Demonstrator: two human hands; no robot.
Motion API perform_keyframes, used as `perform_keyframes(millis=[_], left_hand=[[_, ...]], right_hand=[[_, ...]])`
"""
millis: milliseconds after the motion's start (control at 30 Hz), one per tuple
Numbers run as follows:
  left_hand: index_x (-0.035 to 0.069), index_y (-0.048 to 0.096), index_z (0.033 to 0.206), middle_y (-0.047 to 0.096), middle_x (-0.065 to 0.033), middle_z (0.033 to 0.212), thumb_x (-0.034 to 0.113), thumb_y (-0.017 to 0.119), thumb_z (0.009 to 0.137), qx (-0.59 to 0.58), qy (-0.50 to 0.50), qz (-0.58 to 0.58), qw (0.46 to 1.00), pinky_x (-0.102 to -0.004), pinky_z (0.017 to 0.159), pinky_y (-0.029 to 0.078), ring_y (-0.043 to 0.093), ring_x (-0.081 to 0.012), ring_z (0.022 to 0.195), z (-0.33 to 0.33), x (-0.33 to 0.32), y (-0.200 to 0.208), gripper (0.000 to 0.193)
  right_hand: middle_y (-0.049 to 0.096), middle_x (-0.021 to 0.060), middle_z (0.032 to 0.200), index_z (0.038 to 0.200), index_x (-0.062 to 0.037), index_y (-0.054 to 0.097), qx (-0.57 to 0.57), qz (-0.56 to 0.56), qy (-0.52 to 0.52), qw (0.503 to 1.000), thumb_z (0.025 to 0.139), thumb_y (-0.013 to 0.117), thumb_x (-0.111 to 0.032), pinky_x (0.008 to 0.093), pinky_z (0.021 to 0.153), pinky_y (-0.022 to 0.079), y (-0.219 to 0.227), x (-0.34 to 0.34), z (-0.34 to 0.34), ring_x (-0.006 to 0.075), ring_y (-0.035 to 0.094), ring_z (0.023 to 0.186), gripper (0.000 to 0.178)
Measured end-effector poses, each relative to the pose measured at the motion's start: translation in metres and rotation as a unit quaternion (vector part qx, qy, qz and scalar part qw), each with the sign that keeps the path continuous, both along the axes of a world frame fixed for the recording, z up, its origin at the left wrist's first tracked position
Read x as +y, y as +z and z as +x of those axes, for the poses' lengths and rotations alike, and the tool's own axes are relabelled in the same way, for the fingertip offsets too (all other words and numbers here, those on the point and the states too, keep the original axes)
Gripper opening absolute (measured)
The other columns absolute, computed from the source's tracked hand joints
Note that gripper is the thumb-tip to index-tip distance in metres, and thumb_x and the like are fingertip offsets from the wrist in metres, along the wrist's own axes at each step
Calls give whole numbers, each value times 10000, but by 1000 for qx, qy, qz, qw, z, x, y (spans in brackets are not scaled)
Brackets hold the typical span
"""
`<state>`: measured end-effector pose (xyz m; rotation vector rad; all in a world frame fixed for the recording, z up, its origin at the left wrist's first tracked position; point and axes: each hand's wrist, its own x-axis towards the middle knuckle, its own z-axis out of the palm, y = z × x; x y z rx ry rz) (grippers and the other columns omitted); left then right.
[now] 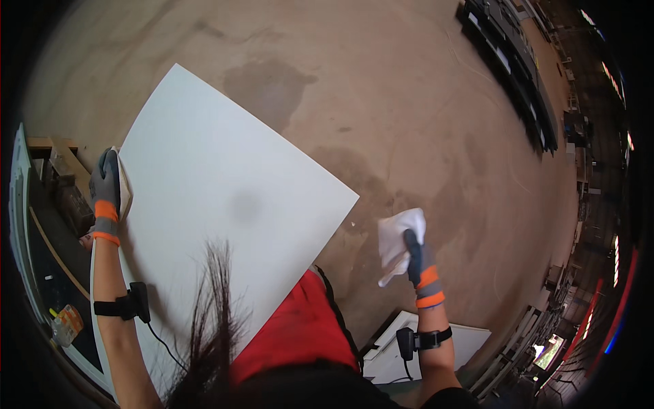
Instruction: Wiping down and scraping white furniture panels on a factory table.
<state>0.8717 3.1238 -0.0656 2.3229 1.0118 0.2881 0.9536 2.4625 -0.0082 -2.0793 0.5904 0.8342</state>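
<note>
Nearest you, dark hair (216, 300) hangs over the bottom of the frame, with your red garment (296, 327) just right of it. Your forearms rise from the lower edge, each wearing a black strap (116, 308) with a small device. The white panel (218, 170) fills the left and centre, set askew, one corner toward the top and another pointing right. At its left edge, your left grip (105, 180), gloved in grey and orange, bends over a pale cloth (124, 187) against the panel; you cannot tell from here whether the fingers are closed on it. Right of centre, your right grip (415, 255), gloved alike, is closed on a white cloth (400, 235), held apart from the panel. At lower left lies a bottle (67, 324) with a yellow cap; at lower right, more white boards (463, 344) show behind your right forearm. Beyond spreads the brown floor (402, 102), darkened by patchy stains. Farthest off, a black stack (514, 68) lies at upper right, with blurred racks along the right rim.
</note>
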Motion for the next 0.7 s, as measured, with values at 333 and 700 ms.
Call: perform_keyframes(millis=[333, 700], left_hand=[[-6, 581, 1258, 621, -155, 1247, 305, 488, 988, 49, 75, 10, 996, -321, 1005, 407, 562, -238, 1178, -131, 24, 7, 422], [-24, 639, 1129, 699, -142, 1042, 273, 515, 968, 46, 177, 2, 983, -334, 901, 465, 649, -252, 970, -200, 12, 45, 360]], right_hand=[[401, 201, 1443, 1360, -38, 460, -277, 43, 462, 842, 816, 660, -321, 459, 1097, 312, 57, 131, 42, 339, 405, 1324, 644], [350, 228, 1471, 1409, 0, 380, -489, -41, 612, 620, 824, 631, -384, 508, 1168, 166, 9, 405, 114, 399, 249, 1410, 744]])
